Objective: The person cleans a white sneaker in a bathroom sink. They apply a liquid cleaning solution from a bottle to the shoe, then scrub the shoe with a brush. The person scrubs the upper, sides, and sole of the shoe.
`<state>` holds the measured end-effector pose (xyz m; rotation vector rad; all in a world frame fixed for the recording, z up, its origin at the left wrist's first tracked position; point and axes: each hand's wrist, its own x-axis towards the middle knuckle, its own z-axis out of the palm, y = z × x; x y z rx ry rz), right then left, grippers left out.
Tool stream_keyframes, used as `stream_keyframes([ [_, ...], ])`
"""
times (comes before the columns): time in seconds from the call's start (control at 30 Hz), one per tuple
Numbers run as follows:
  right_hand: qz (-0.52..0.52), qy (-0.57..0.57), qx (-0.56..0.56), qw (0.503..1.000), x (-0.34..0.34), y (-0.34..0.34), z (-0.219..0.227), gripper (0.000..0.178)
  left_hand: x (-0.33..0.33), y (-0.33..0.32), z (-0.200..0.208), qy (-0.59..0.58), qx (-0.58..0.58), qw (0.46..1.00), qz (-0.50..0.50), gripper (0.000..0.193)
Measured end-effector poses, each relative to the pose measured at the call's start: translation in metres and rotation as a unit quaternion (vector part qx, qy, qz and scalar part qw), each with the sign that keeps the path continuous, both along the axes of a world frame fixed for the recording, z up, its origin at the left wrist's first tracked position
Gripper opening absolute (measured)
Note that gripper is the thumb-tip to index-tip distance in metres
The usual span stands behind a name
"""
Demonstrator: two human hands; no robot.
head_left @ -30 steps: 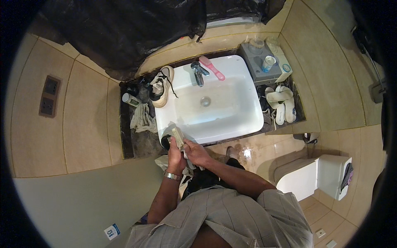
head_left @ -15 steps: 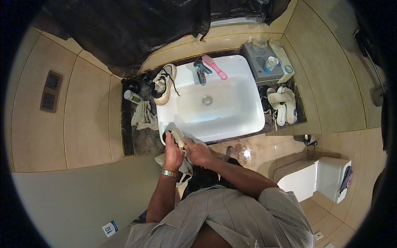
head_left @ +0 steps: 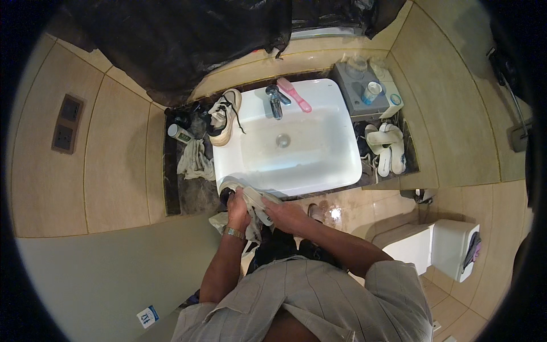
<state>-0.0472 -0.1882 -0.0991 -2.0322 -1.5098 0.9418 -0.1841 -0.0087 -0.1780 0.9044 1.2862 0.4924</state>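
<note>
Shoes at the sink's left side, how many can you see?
2: a laced shoe on the sink's back-left rim, and a pale shoe near the front-left corner, in the left hand, the right hand against it. Others may be hidden.

My upper body is covered by a light grey-beige shirt (head_left: 336,296), patterned with thin dark lines in a wide check. The front opening parts in a V. Both sleeves (head_left: 393,276) are short and loosely cut. A shiny metallic wristband (head_left: 234,232) encircles my left wrist. My lower garment (head_left: 276,246) is black.
</note>
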Motion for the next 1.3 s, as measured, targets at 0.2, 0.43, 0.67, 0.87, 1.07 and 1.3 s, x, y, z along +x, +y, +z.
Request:
stream_keyframes([
  [0.2,-0.011,0.017,0.036,0.999,-0.003,0.039,-0.010,0.057,0.012,0.005,0.037,-0.118,-0.082,0.989,0.023,0.054],
  [0.43,0.064,-0.021,-0.052,0.996,0.021,-0.002,0.030,0.054,0.017,-0.008,0.058,-0.123,-0.094,0.987,0.049,0.066],
  [0.67,0.020,-0.005,-0.053,0.998,-0.004,0.068,0.027,0.049,0.010,0.005,0.043,-0.163,-0.057,0.984,0.045,0.067],
  [0.87,0.020,0.045,-0.138,0.989,0.042,-0.013,0.051,0.054,0.001,-0.008,0.031,-0.043,-0.008,0.999,0.002,0.071],
  [1.07,-0.044,0.191,-0.061,0.979,0.015,0.051,0.007,0.054,-0.006,-0.016,0.047,-0.012,0.000,0.999,-0.046,0.068],
  [1.3,0.067,0.067,-0.051,0.994,0.023,0.009,0.001,0.048,-0.014,-0.016,0.041,-0.087,-0.012,0.996,-0.001,0.092],
])
